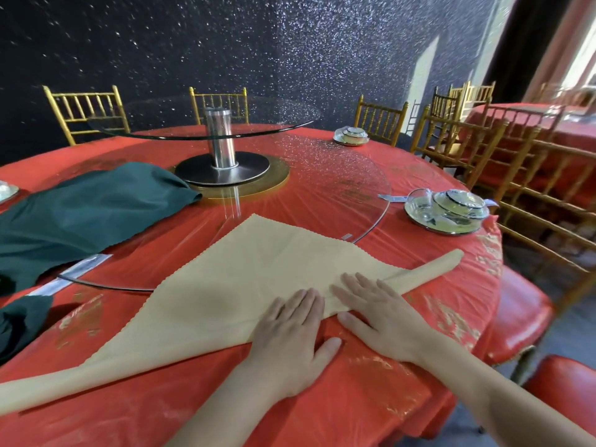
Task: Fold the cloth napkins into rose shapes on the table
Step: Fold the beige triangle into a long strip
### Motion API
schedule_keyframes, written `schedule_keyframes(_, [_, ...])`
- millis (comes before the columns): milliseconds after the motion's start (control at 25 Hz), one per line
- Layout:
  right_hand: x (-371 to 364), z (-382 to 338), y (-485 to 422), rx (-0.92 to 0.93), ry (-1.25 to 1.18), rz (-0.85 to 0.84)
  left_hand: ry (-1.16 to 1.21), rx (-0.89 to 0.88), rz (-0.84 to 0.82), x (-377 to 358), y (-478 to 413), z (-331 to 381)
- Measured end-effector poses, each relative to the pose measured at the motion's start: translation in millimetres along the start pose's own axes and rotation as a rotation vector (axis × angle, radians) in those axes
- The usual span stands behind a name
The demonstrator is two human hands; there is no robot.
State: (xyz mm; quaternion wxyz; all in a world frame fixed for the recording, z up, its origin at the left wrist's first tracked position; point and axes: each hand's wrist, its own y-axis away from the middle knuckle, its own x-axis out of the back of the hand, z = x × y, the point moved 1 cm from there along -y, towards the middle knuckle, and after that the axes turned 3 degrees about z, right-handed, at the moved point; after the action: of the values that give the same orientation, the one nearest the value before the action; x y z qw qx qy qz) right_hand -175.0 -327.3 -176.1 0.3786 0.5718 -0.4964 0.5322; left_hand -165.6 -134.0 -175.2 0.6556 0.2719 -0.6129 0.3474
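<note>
A beige cloth napkin (245, 279) lies on the red table (371, 398), folded into a triangle that points away from me. Its near long edge is rolled into a narrow band running from lower left to upper right. My left hand (290, 330) lies flat, palm down, on the middle of that rolled edge. Just to the right, my right hand (374, 311) also presses flat on the roll, fingers spread. Neither hand grips the cloth.
Dark green napkins (80, 217) lie in a heap at the left. A glass turntable (364, 188) on a steel stand (222, 150) fills the table's middle. Wrapped tableware sets (448, 211) sit at the right and far edge. Gold chairs (529, 175) ring the table.
</note>
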Motion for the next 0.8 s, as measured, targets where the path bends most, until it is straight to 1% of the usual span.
schedule_keyframes(400, [20, 42, 6, -0.104, 0.125, -0.159, -0.018, 0.016, -0.037, 0, 1, 0])
schedule_keyframes(600, [25, 73, 7, -0.109, 0.120, -0.175, -0.007, -0.003, -0.025, -1, 1, 0])
schedule_keyframes(800, [33, 104, 10, -0.188, 0.112, -0.232, 0.010, 0.002, -0.018, -2, 1, 1])
